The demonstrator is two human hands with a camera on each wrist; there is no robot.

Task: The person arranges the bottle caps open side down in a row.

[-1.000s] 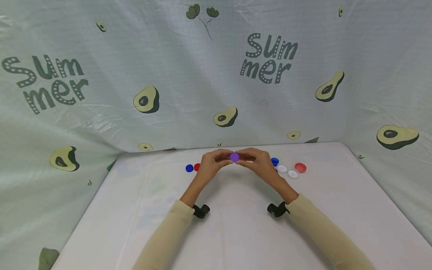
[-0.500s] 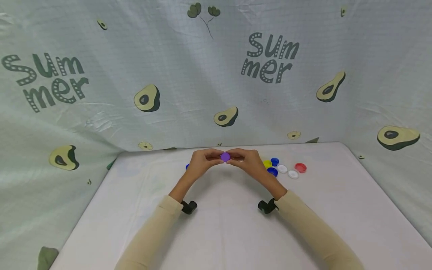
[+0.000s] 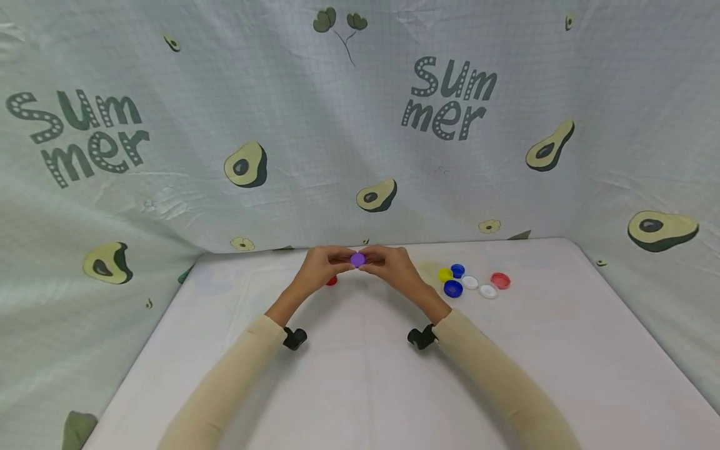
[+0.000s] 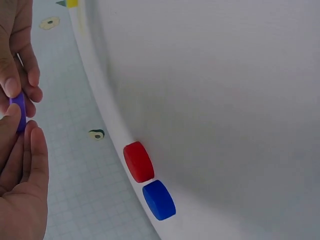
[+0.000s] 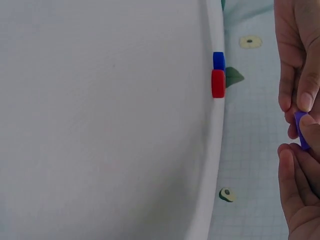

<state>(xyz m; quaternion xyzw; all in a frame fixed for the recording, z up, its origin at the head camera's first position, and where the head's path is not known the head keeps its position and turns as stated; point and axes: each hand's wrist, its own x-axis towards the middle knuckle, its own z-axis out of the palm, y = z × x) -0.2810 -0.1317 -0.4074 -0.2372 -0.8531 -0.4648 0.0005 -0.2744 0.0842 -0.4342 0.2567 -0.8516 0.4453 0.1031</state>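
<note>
A round purple bottle cap (image 3: 357, 260) is held up over the far part of the table, its flat face toward the head camera. My left hand (image 3: 318, 269) pinches it from the left between thumb and fingers. From the other side my right hand (image 3: 394, 265) pinches the same cap, and the fingertips of both hands nearly meet around it. In the left wrist view the purple cap (image 4: 19, 111) appears edge-on. Below the left hand lies a red bottle cap (image 3: 332, 280), partly covered by that hand; a blue bottle cap (image 4: 159, 200) beside it is hidden in the head view.
Right of the hands lie a yellow cap (image 3: 445, 274), a small blue cap (image 3: 458, 270), a larger blue cap (image 3: 453, 288), white caps (image 3: 488, 291) and a red cap (image 3: 500, 280). A printed cloth (image 3: 304, 125) hangs behind the white table (image 3: 365, 387).
Both hands have moved left together with the purple cap. The yellow and larger blue caps on the right have come into view, while the left hand now covers the blue cap on the left.
</note>
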